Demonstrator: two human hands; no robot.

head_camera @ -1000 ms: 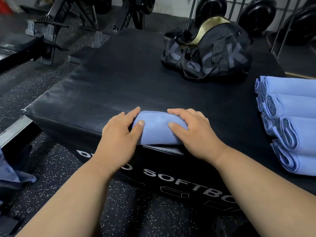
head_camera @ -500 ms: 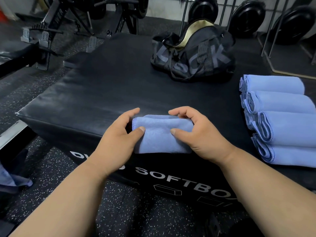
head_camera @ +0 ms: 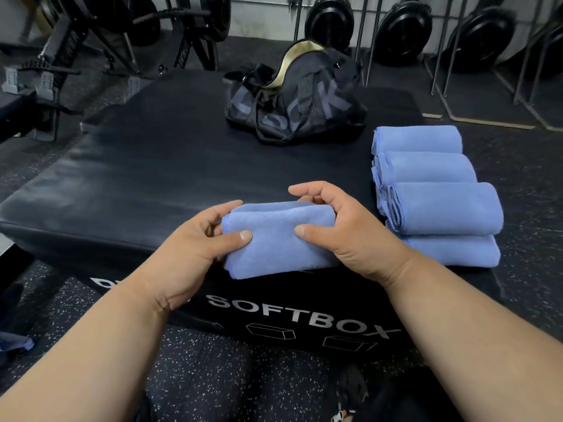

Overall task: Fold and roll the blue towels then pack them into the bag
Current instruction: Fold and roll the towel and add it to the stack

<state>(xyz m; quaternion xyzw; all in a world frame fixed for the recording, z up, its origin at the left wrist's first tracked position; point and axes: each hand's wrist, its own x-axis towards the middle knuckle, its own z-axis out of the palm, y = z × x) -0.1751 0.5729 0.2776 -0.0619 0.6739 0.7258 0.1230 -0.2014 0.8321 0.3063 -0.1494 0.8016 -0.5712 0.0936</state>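
Note:
A rolled blue towel (head_camera: pixel 278 239) lies at the near edge of the black soft box (head_camera: pixel 146 178). My left hand (head_camera: pixel 195 248) grips its left end, thumb on top and fingers behind. My right hand (head_camera: pixel 344 226) grips its right end the same way, with the index finger raised above the roll. Several more rolled blue towels (head_camera: pixel 432 193) lie side by side on the right of the box. A black duffel bag (head_camera: pixel 292 99) with its top unzipped and a gold lining showing stands at the far side of the box.
Weight plates on racks (head_camera: pixel 405 28) stand behind the box. A dark exercise machine (head_camera: pixel 61 56) occupies the far left. Speckled rubber floor (head_camera: pixel 243 388) lies below the box's front. A bit of blue cloth (head_camera: pixel 15 344) shows at the left edge.
Both hands have lifted the rolled towel slightly and drawn it toward the box's front edge; their grip shifted from pressing on top to holding the ends.

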